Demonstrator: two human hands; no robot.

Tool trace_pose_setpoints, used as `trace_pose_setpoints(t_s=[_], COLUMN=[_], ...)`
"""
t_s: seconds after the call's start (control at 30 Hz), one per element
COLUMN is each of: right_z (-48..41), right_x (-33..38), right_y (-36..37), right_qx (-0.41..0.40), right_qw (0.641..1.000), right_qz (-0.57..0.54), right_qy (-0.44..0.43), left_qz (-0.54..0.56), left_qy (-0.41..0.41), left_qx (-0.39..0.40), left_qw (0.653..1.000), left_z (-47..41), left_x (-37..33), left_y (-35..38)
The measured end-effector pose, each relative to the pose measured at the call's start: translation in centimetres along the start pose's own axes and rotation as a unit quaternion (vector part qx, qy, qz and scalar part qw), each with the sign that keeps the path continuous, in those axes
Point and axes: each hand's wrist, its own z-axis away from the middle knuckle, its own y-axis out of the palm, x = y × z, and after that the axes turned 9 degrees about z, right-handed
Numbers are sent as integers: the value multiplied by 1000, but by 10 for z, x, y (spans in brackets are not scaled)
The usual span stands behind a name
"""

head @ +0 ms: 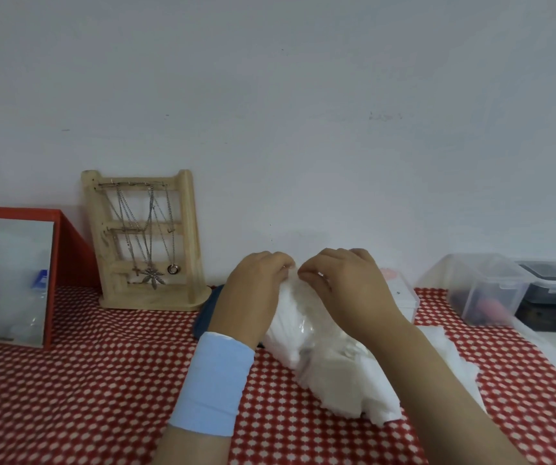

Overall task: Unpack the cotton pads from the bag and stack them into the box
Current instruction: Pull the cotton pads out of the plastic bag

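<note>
Head view, looking down on a bench (102, 380) covered with a red cloth dotted in white. The bag (298, 317), clear plastic and stuffed with white cotton pads (337, 380), lies on the cloth near the middle of the frame, its far end raised toward twelve o'clock. Both hands meet at that raised end. The left hand (253, 293) comes in from seven o'clock, its grip closed in a pinch on the plastic at the top of the bag. The right hand (347, 283) comes in from five o'clock with its fingertips curled and pinching the same edge just beside the left. A pale blue wristband (213, 380) wraps the left wrist. Whether the bag's top is open cannot be told.

Behind the right hand, at two o'clock from the bag, stands a clear box (407, 297), mostly hidden by that hand. More white sheets (444, 347) lie flat on the cloth at four o'clock from the bag. At ten o'clock a wooden stand (145, 243) hung with necklaces leans by the wall, and at nine o'clock is a red-framed mirror (11, 280). At three o'clock sit clear plastic containers (484, 290).
</note>
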Motion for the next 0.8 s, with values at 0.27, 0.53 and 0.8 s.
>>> trace_pose_setpoints(t_s=[0.27, 0.53, 0.8], right_z=[5, 5, 8], right_x=[-8, -3, -8], right_y=[-4, -2, -2], right_qx=[255, 193, 204], right_qw=[949, 972, 964], right_qz=[-119, -82, -103], right_qy=[146, 110, 135], left_qz=[41, 70, -20], left_qy=[-124, -163, -210], left_qx=[61, 111, 124], left_qw=[990, 978, 970], left_z=[8, 9, 15], left_x=[20, 30, 51], left_y=[-1, -11, 0])
